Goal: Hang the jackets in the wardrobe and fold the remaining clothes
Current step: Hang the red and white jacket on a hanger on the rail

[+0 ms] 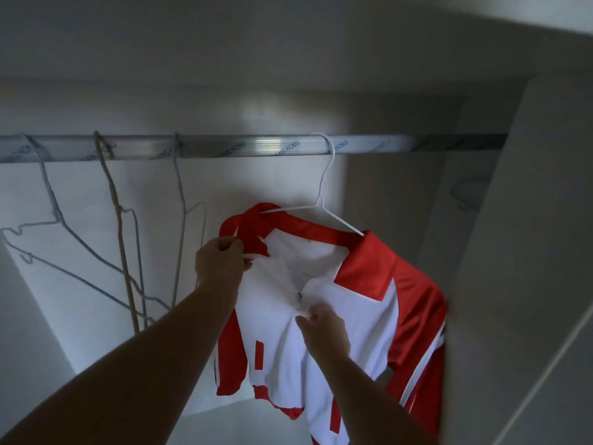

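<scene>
A red and white jacket hangs on a white wire hanger hooked over the metal wardrobe rail. My left hand pinches the jacket's red collar at its left side. My right hand holds the white front fabric just below the zip pull. The zip is part way up and the collar stands open. The jacket's right sleeve drapes against the wardrobe's right wall.
Several empty wire hangers dangle from the rail on the left. The wardrobe's right side panel stands close beside the jacket. A pale back wall lies behind the hangers.
</scene>
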The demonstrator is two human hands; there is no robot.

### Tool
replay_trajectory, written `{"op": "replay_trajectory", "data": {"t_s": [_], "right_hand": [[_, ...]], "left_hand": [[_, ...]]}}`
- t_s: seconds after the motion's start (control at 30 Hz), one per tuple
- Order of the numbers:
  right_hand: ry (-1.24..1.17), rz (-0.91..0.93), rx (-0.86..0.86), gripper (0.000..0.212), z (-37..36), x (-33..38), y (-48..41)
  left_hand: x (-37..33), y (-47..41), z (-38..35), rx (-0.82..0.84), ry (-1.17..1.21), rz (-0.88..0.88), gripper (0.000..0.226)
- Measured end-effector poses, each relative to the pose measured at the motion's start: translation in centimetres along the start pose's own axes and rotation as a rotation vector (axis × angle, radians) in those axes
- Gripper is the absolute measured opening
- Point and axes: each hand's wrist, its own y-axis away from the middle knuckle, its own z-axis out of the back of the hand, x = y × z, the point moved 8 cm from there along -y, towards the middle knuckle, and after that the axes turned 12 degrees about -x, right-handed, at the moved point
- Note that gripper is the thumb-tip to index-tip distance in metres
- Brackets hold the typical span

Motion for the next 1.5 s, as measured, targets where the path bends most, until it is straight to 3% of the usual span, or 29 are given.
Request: {"op": "replay_trajectory", "data": {"t_s": [0.17,0.3,0.43,0.53,0.67,0.77,0.9,1.0,1.33,1.5], "right_hand": [[-0.116,-0.192,-0.181,0.028,-1.0,1.2,0.1],[-0.118,-0.143,-0.277,0.013,-0.6,2.4,0.4],[-0.099,-0.059,-0.156,0.020,-1.8,2.8,1.3],[-0.321,-0.066,0.020,0.022,-1.9,2.7,1.2],[-0.353,-0.011,0.176,0.025,0.8,3.7,0.5],[-0.355,-0.121,0.355,0.024,1.5,3.4,0.8],[-0.313,-0.314,0.482,0.047,2.2,2.8,1.6],[-0.361,-0.394,0.533,0.034,2.6,2.7,2.5],[-0.868,-0.469,0.296,0.027,6.3,5.8,2.2],[-1.060,-0.332,0.118,0.024,10.6,10.4,0.8]], "left_hand": [[-1.0,-0.2,0.4,0.022,0.054,0.003,0.014],[-1.8,-0.1,0.7,0.068,0.071,-0.011,0.016],[-0.4,-0.4,1.3,0.087,0.147,0.082,0.018],[4.8,0.7,1.8,0.099,-0.015,0.151,0.016],[10.5,2.9,0.8,0.209,-0.537,-0.230,0.014],[12.2,5.7,-1.1,0.319,-0.771,-0.512,0.013],[13.5,8.7,-2.7,0.305,-0.913,-0.640,0.041],[13.1,9.2,-3.4,0.215,-0.912,-0.680,0.040],[14.4,11.0,-2.4,0.304,-0.970,-0.586,0.027],[15.2,11.7,-1.3,0.304,-1.005,-0.522,0.027]]}}
